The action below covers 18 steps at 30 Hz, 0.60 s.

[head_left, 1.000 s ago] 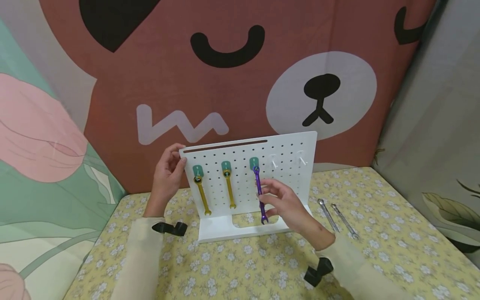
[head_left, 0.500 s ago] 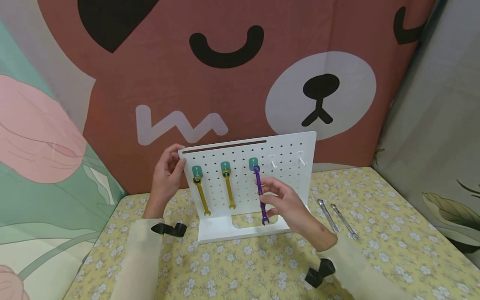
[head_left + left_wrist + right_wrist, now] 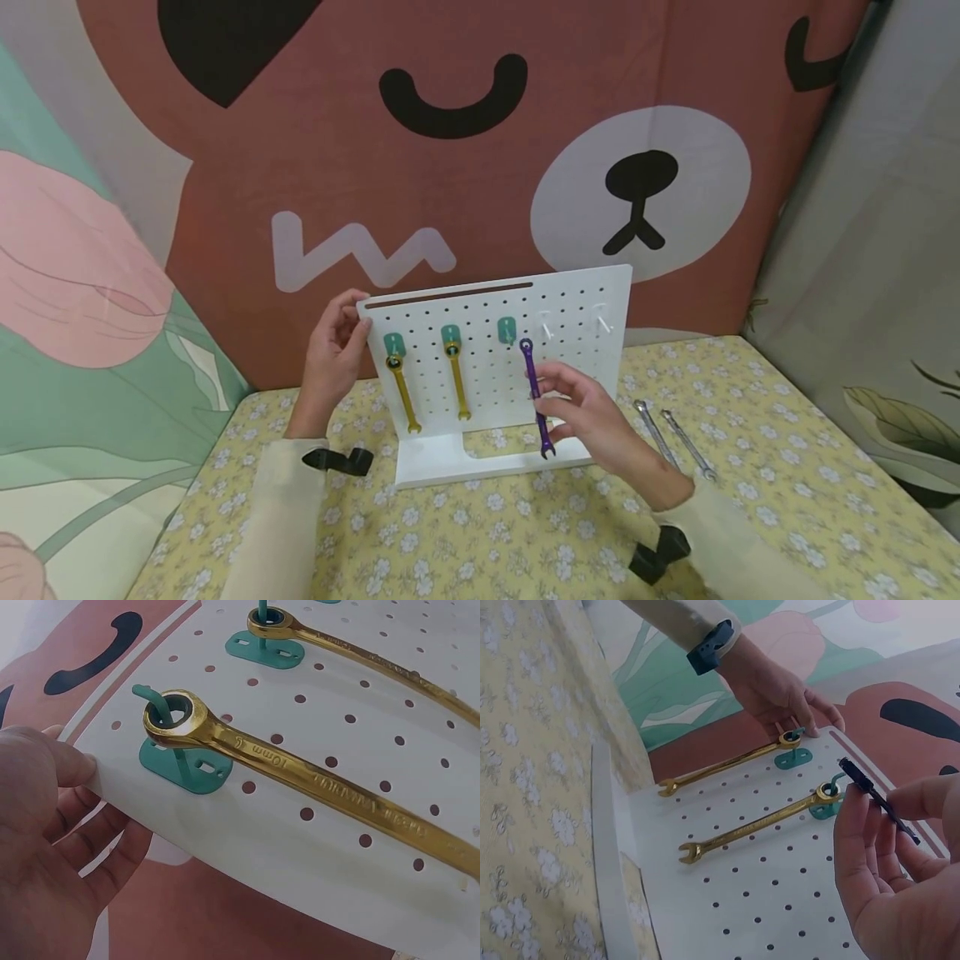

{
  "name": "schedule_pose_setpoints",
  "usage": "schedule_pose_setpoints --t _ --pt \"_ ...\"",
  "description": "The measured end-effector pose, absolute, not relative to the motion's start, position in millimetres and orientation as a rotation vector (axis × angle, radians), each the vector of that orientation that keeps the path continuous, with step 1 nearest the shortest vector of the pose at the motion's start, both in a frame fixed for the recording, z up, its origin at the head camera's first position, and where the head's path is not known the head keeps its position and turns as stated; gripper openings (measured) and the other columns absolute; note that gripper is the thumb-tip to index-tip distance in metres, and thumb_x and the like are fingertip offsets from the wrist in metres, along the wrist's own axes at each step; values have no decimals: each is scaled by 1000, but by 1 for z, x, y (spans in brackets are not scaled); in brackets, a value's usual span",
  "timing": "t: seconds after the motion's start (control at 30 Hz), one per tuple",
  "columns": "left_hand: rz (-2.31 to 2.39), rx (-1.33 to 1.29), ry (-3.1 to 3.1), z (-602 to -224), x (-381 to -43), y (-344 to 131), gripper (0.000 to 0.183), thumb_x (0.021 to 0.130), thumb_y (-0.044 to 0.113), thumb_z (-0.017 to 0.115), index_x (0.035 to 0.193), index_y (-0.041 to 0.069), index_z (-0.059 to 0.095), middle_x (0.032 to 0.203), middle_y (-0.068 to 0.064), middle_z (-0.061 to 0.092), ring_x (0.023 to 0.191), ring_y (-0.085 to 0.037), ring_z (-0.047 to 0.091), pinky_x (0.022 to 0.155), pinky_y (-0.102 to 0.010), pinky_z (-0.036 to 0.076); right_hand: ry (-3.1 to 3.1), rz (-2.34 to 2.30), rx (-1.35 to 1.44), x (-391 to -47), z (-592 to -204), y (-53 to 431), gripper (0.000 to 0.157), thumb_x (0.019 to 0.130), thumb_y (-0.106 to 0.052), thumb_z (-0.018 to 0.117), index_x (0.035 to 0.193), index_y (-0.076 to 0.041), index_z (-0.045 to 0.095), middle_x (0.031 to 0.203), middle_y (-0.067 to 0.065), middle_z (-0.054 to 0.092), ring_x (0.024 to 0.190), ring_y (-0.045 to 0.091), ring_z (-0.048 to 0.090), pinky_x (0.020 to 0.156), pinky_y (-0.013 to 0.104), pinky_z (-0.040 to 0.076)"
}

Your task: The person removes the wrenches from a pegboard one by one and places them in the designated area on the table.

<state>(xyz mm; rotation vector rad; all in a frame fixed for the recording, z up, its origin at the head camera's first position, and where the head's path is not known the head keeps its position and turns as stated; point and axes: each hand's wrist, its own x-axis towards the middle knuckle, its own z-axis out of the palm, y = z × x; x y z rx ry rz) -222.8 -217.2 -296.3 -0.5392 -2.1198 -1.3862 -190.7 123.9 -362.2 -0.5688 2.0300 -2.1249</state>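
Observation:
My left hand (image 3: pixel 333 358) grips the upper left edge of a white pegboard (image 3: pixel 431 371), thumb in front and fingers behind. My right hand (image 3: pixel 592 417) pinches a purple combination wrench (image 3: pixel 533 379) by its shaft, ring end up and open end down. That ring end stands apart from the third green hook (image 3: pixel 507 330), just right of it. In the right wrist view the wrench (image 3: pixel 862 778) looks dark, seen nearly end-on. Two gold combination wrenches hang by their ring ends on green hooks: the outer one (image 3: pixel 300 776), marked 10mm, and the inner one (image 3: pixel 459 383).
Two clear hooks, one of them the far right hook (image 3: pixel 603 319), carry nothing. Two silver wrenches, the nearer one (image 3: pixel 654 429) included, lie right of the board on a flowered tablecloth (image 3: pixel 465 542). A printed curtain (image 3: pixel 330 167) hangs close behind.
The purple wrench's ring end has come away from the third green hook. My right hand has moved it right and slightly toward me. The left hand holds its place.

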Motion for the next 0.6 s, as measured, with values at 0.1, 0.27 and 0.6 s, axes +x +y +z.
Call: schedule_pose_setpoints --t 0.1,0.27,0.6 --pt "-1376 -544 -2122 -296 -222 -218 33 106 -2 52 139 -3 50 102 -26 56 83 -41 55 72 -17 48 2053 -2113 -550 -190 -365 130 43 101 -8 63 139 7 50 119 24 53 93 22 59 66 41 59" --pt "-1365 -542 -2120 -297 -224 -217 34 106 -2 52 140 -3 50 102 -25 56 82 -38 55 72 -17 48 2128 -2080 -489 -187 -370 143 45 100 -10 65 139 7 51 119 24 54 94 22 60 66 41 59" --pt "-1380 -557 -2088 -316 -245 -230 33 106 -4 51 139 0 52 100 -25 54 76 -23 54 69 -21 47 2207 -1971 -466 -177 -379 173 47 100 -11 65 141 6 49 119 20 52 100 28 59 67 43 59"
